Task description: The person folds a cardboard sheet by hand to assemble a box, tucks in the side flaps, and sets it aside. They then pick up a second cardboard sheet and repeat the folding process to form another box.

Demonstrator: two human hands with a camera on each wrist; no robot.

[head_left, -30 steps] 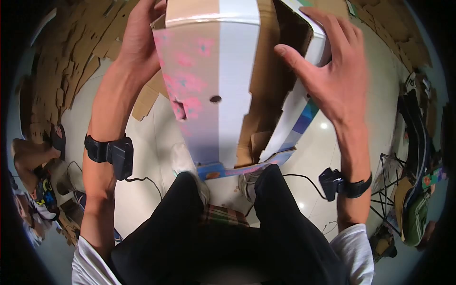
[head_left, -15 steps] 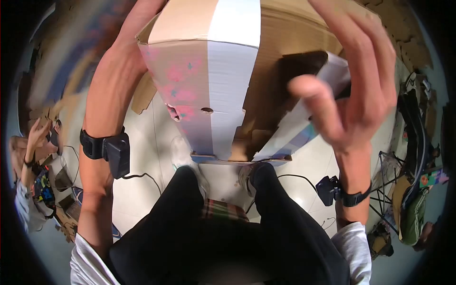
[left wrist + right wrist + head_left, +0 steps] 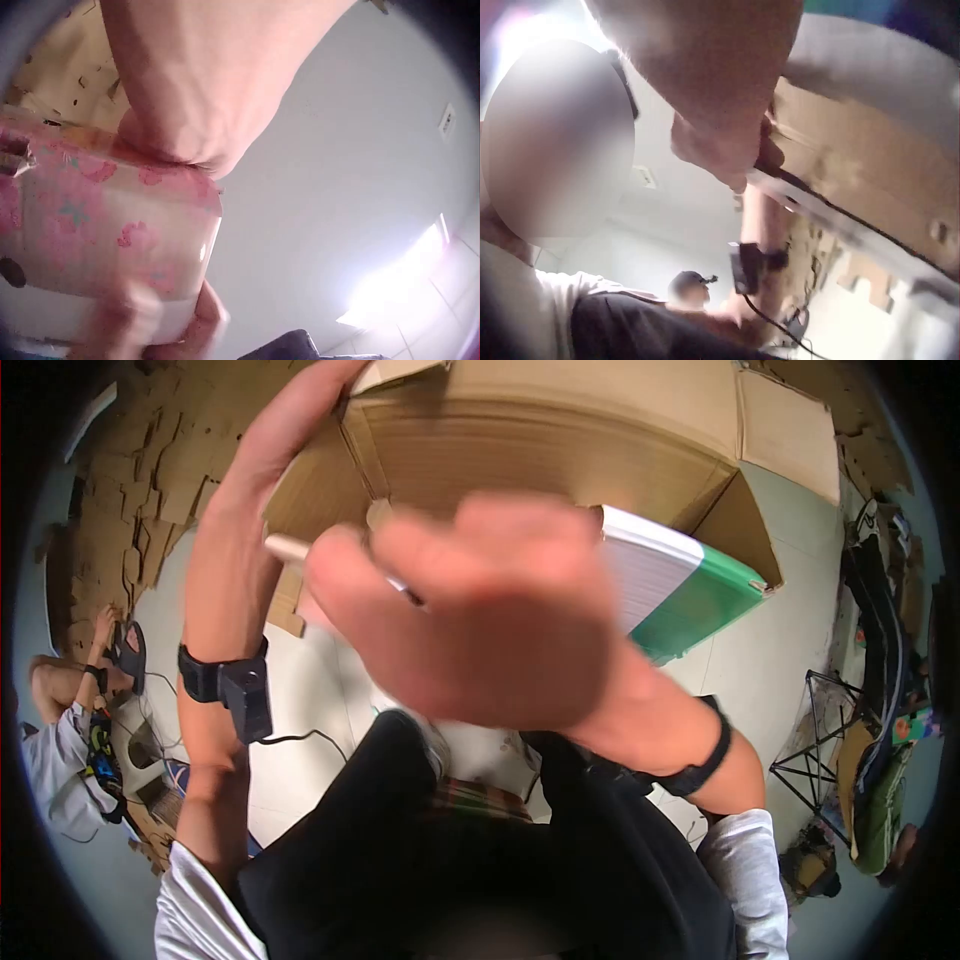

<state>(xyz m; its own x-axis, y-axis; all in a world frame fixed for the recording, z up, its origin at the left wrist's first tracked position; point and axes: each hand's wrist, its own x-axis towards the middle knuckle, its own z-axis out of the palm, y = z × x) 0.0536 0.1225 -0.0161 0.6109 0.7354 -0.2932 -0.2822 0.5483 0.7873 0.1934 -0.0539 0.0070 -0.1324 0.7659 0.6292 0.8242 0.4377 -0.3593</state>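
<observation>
A large cardboard carton (image 3: 560, 440) stands open in front of the person, its brown inside facing the head camera. My right hand (image 3: 480, 610), blurred, crosses in front of it with curled fingers; in the right wrist view this hand (image 3: 720, 146) grips a panel edge. At the carton's upper left, my left hand (image 3: 335, 380) holds the side, fingers mostly hidden. The left wrist view shows the left hand (image 3: 187, 142) bent over the edge of the pink-flowered face (image 3: 135, 232), with blurred fingers at that face's lower end. A green-and-white panel (image 3: 690, 580) slants at the right.
Flat cardboard pieces (image 3: 130, 490) cover the floor at left. Another person (image 3: 65, 730) sits at the left edge. A folding frame (image 3: 815, 750) and bags (image 3: 880, 810) stand at right. The tiled floor (image 3: 300, 730) shows around the person's black-trousered legs (image 3: 350, 820).
The carton has turned, bringing its inside into view and taking the flowered face out of the head view. My right hand has swung left from the carton's right side; the left arm stays at the left.
</observation>
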